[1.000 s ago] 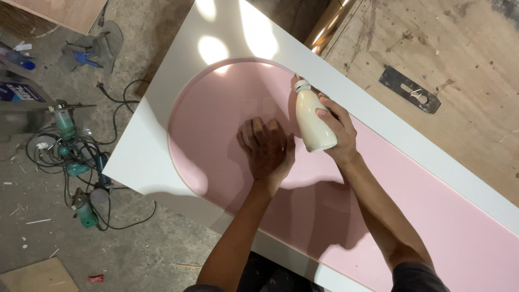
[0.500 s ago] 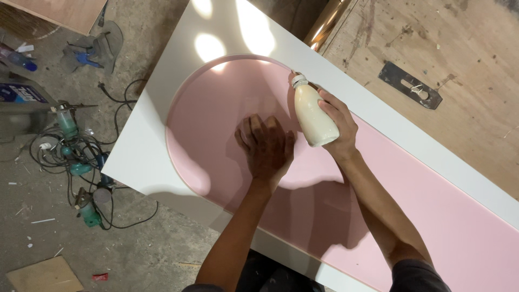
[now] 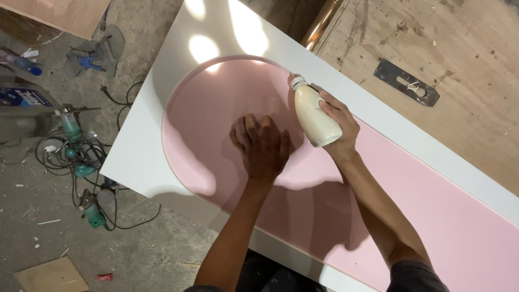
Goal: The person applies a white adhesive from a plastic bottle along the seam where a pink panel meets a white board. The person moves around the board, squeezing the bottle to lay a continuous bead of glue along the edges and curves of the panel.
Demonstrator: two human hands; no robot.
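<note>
From the head camera, looking down, the big white board (image 3: 140,157) with the pink rounded panel (image 3: 216,119) set in it is the main thing, and everything else sits around it. Since half a second ago, very little has changed: the cream bottle (image 3: 314,114) has tipped a bit more, and its small tip now sits right at the top edge of the pink panel, where pink meets white. The left hand has stayed in almost the same spot on the pink. The right hand (image 3: 339,125) holds the bottle around its fat bottom end, with the fingers curled tight around it and the thumb on the near side. The bottle leans with its tip pointing up and away from the person. The left hand (image 3: 263,147) lies flat on the pink panel, just beside the bottle, palm down. Its fingers (image 3: 244,130) are a little spread and press on the pink; it holds nothing. Both arms reach in from the bottom edge of the board. To the left of the board, on the grey floor, lie tangled black cords and green power tools (image 3: 75,157). Farther up on that side lies a grey sandal (image 3: 100,54). To the right of the board is a brown wooden sheet (image 3: 459,43), and a flat dark metal piece (image 3: 406,83) lies on it, well apart from the hands.
</note>
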